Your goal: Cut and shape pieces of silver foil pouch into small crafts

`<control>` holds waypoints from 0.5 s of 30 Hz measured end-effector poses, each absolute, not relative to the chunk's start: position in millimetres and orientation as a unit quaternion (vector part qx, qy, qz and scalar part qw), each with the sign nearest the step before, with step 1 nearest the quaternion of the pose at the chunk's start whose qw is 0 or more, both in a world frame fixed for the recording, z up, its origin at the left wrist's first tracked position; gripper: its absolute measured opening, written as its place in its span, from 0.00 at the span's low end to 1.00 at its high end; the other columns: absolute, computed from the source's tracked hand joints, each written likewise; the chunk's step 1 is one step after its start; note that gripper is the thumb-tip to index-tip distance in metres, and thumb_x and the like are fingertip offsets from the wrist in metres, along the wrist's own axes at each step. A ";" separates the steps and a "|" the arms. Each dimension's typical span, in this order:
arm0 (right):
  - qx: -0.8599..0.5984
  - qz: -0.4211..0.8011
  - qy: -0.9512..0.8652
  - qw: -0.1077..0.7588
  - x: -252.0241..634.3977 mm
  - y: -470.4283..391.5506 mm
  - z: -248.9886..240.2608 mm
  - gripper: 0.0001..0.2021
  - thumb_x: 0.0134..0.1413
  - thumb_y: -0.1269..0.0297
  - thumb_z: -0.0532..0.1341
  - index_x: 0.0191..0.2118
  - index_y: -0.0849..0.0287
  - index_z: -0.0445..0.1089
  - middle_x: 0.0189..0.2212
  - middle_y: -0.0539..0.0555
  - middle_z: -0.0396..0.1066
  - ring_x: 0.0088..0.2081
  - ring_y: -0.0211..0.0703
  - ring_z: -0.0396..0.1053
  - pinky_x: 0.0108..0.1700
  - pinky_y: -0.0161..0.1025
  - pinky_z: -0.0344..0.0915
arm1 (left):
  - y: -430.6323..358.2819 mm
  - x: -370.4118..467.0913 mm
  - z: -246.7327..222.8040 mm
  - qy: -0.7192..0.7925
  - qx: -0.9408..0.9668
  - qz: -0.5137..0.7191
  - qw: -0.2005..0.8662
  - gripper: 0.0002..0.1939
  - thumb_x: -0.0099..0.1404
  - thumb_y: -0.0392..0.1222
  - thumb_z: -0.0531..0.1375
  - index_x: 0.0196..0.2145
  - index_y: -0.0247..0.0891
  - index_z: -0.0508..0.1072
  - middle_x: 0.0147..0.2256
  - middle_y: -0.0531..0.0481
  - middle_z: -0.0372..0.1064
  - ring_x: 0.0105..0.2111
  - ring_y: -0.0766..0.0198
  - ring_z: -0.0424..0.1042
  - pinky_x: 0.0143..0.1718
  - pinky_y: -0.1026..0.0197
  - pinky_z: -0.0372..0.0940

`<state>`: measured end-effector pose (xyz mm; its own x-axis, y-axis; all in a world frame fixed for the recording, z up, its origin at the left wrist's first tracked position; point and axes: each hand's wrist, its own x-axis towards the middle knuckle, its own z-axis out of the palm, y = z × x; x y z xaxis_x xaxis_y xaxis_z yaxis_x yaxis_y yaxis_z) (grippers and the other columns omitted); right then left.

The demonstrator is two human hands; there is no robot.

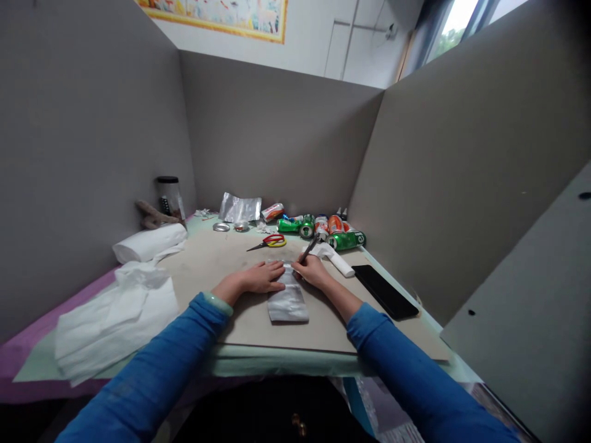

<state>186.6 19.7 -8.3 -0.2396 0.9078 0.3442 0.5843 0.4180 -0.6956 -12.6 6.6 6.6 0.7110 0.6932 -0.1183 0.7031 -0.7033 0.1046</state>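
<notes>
A silvery strip of thin metal sheet (289, 306) lies on the beige board (240, 326) in front of me. My left hand (262, 277) rests flat on its upper left part, fingers stretched out. My right hand (313, 271) is closed around a dark pen-like tool (309, 248); its lower end is near the strip's upper right edge, and the tip is hidden by my fingers. Beyond my hands lie scissors (273, 241) with red and yellow handles, blades toward the left.
Several drink cans, such as a green can (346, 239), line the back. A curved silver sheet (240, 208) stands there too. White paper (120, 314) and a paper roll (150, 242) lie left, near a jar (170, 195). A black slab (385, 292) lies right. Grey panels (277, 129) surround the table.
</notes>
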 end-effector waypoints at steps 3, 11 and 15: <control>-0.500 0.221 -0.753 0.367 186.6 19.3 -8.0 0.11 0.49 0.67 0.57 0.18 0.62 0.66 0.17 0.53 0.70 0.23 0.38 0.67 0.29 0.31 0.61 | 6.3 -12.6 7.4 0.380 0.921 -0.042 0.070 0.34 0.67 0.57 0.44 0.64 0.36 0.46 0.65 0.41 0.35 0.64 0.55 0.36 0.61 0.51 0.36; -0.500 0.224 -0.752 0.367 186.2 17.7 -6.6 0.11 0.48 0.68 0.57 0.19 0.62 0.66 0.16 0.52 0.69 0.22 0.38 0.67 0.29 0.32 0.60 | 5.6 -12.7 8.1 0.383 0.919 -0.049 0.074 0.34 0.67 0.57 0.44 0.64 0.36 0.46 0.65 0.40 0.34 0.64 0.55 0.35 0.61 0.49 0.36; -0.505 0.227 -0.748 0.367 186.5 18.2 -6.8 0.09 0.48 0.67 0.57 0.20 0.62 0.66 0.17 0.52 0.69 0.22 0.38 0.67 0.28 0.32 0.60 | 7.1 -13.2 6.7 0.380 0.921 -0.047 0.074 0.34 0.67 0.57 0.44 0.64 0.34 0.46 0.65 0.39 0.34 0.64 0.54 0.35 0.61 0.48 0.36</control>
